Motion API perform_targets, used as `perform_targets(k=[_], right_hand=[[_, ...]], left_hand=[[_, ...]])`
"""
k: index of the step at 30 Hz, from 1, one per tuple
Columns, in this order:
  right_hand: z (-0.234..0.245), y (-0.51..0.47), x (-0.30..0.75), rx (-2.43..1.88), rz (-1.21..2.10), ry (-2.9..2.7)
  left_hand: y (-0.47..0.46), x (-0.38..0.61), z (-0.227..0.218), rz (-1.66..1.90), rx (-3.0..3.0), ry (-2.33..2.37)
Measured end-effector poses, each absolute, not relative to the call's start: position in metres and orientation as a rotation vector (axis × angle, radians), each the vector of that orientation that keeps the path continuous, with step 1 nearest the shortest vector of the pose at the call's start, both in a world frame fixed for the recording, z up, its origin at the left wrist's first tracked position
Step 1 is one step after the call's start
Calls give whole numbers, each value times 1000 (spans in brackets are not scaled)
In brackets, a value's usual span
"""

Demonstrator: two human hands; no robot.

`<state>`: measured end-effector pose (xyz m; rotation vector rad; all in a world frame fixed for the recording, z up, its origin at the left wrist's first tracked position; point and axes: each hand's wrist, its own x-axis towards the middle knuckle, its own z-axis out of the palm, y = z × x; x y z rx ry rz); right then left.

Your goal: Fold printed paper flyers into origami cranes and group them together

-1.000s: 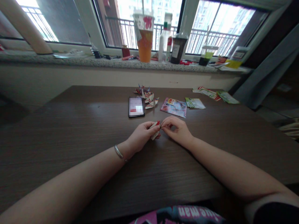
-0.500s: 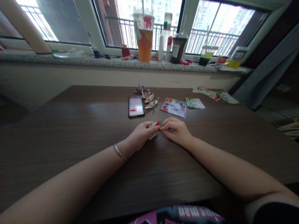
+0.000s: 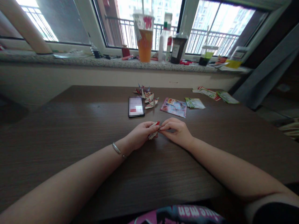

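Note:
A small folded paper piece [image 3: 154, 134], white with red print, sits between both my hands just above the dark wooden table [image 3: 70, 130]. My left hand [image 3: 140, 135], with a silver bracelet at the wrist, is closed around its left side. My right hand [image 3: 176, 131] pinches its right tip with thumb and forefinger. Most of the paper is hidden by my fingers.
Behind my hands lie a black phone [image 3: 135, 106], a heap of folded paper figures [image 3: 146, 95], a colourful paper sheet [image 3: 174, 107] and stacks of printed paper [image 3: 195, 103]. Drink cups [image 3: 144, 34] and bottles [image 3: 165, 37] line the stone windowsill.
My hands have drawn slightly closer together on the folded paper, and the right fingers have shifted lower along its tip. Everything else on the table is unchanged.

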<state>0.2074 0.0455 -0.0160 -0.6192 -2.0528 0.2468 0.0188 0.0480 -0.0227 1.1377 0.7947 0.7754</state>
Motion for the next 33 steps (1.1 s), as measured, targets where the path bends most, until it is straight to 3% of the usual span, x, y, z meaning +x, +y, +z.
perform_targets(k=[13, 23, 33], right_hand=[[-16, 44, 207, -658, 243, -2067], [-20, 44, 205, -867, 607, -1905], [-13, 40, 207, -869, 239, -2028]], left_hand=[[46, 22, -18, 827, 1209, 793], [41, 25, -18, 980, 1333, 906], [39, 24, -21, 1163, 1658, 981]])
